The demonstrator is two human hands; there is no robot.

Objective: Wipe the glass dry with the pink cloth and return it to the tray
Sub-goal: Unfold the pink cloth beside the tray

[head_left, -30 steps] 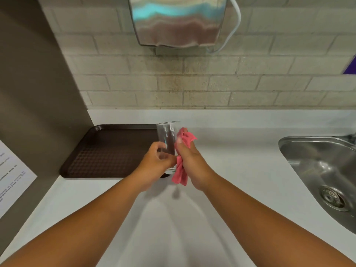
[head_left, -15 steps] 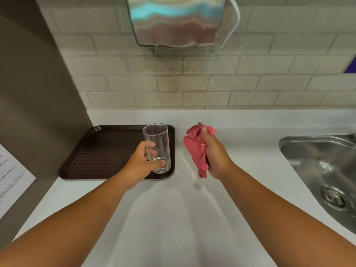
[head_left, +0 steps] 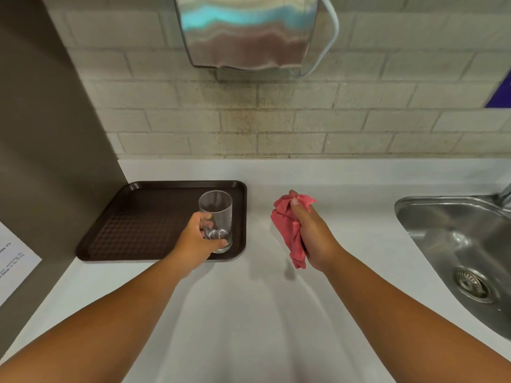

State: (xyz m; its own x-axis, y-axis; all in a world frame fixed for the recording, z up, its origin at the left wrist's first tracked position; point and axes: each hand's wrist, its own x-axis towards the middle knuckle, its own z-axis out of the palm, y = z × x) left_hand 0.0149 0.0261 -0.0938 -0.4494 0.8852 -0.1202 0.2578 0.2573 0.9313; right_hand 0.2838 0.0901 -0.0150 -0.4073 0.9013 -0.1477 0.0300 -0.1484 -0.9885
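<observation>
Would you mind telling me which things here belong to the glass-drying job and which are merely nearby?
Part of the job: glass, pink cloth, tray, left hand, right hand.

Just nearby: sink, wall dispenser, paper sheet.

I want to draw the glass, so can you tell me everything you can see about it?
The glass is a clear, plain tumbler with straight sides and a thick base. It looks empty. It stands upright at the right front corner of the brown tray, its base on or just above the tray. The left hand grips its lower part, fingers curled around it. Nothing else touches it.
</observation>
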